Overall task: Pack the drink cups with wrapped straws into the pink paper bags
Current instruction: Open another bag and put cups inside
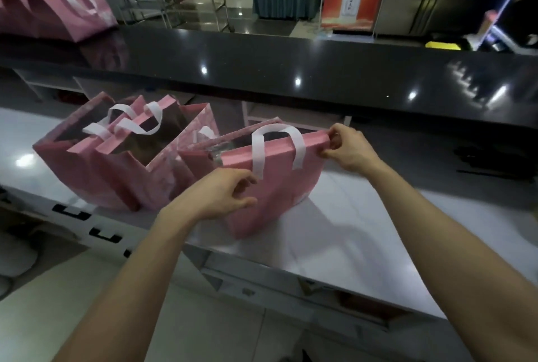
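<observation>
A pink paper bag [279, 195] with white handles stands on the steel worktop [364, 230] in front of me. My right hand [346, 147] pinches the right end of its top rim. My left hand [224, 194] sits at the bag's near face just below the left handle strap, fingers curled, thumb and fingers touching the paper. Something clear and shiny [218, 152] shows inside at the bag's left end; I cannot tell what it is. Left of it stand several more open pink bags [116, 157] with white handles, their insides dark. No cups or straws are plainly visible.
A black glossy counter [291, 70] runs behind the worktop at a higher level. More pink bags [55, 3] lie on its far left end. Dark items [495, 160] lie on the worktop at the right. The worktop's front edge drops to a drawer front and tiled floor.
</observation>
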Motion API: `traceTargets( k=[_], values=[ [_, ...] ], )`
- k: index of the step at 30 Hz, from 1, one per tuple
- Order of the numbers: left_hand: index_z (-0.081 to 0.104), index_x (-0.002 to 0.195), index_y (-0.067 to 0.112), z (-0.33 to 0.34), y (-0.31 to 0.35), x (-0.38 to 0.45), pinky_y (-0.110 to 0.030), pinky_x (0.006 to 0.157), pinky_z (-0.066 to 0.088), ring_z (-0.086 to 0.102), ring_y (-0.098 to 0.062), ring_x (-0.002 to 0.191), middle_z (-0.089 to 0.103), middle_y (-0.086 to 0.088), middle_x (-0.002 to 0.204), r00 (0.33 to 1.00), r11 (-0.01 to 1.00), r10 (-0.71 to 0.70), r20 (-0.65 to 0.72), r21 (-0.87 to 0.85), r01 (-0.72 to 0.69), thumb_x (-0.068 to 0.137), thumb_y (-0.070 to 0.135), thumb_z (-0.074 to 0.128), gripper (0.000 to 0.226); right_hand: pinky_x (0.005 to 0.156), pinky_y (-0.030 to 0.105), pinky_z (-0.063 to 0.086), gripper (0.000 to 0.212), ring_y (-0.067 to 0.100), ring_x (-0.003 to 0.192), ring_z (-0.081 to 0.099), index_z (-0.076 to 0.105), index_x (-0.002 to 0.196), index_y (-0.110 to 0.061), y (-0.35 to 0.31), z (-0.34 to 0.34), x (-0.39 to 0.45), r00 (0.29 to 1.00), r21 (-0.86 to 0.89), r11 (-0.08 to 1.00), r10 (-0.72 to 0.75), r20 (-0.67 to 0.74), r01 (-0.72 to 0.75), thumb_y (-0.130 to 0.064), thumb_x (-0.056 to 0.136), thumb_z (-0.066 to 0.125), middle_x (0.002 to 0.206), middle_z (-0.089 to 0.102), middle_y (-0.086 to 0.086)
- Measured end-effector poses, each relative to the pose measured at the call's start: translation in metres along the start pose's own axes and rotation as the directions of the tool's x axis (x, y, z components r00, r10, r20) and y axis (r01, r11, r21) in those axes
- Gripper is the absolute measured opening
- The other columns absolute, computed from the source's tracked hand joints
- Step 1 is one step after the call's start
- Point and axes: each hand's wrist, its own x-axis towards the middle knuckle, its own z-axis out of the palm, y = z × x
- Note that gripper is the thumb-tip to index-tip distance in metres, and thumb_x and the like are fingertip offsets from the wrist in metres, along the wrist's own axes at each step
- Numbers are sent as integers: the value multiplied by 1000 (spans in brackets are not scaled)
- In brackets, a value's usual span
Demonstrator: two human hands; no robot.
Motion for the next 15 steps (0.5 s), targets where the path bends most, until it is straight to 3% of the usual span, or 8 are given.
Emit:
traceTargets(
  k=[4,7,9,11,13,15],
  values=[
    [59,151,23,14,18,51,-37,110,54,66,-17,126,68,1,144,994,994,103,-34,24,-103,95,45,83,64,75,25,60,52,12,94,74,56,125,-29,32,-35,-61,996,79,994,75,-58,-70,-16,87,90,111,77,-3],
    [52,157,23,26,35,80,-36,110,54,66,-17,130,65,1,150,995,991,60,-86,-116,-69,95,64,73,77,85,41,66,59,17,96,77,62,131,-27,35,-44,-100,998,63,996,58,-20,-57,-24,81,94,114,78,-2],
    [55,155,26,32,47,89,-40,97,63,70,-16,121,67,3,146,997,946,-19,-81,-323,-8,89,87,57,90,90,41,65,61,14,99,75,65,132,-30,30,-40,-117,999,50,998,24,24,-25,-32,79,96,116,76,-7],
    [58,150,26,35,59,97,-41,76,69,75,-17,109,68,1,141,994,862,-110,-27,-501,82,86,94,50,94,89,34,63,62,6,97,74,65,132,-32,24,-32,-127,995,74,997,-30,91,23,-33,79,96,115,74,-14],
    [58,143,26,35,71,107,-42,66,69,78,-20,99,69,0,131,984,811,-176,26,-563,160,83,91,58,89,90,26,61,64,1,97,75,64,137,-30,18,-24,-130,986,119,990,-91,143,74,-26,81,96,115,75,-15],
    [57,138,24,36,82,118,-45,67,70,80,-24,92,72,-4,121,975,797,-216,59,-566,211,88,73,71,72,92,21,59,65,0,103,73,63,142,-29,13,-22,-131,976,116,987,-131,175,112,-28,85,93,120,74,-15]
  ],
)
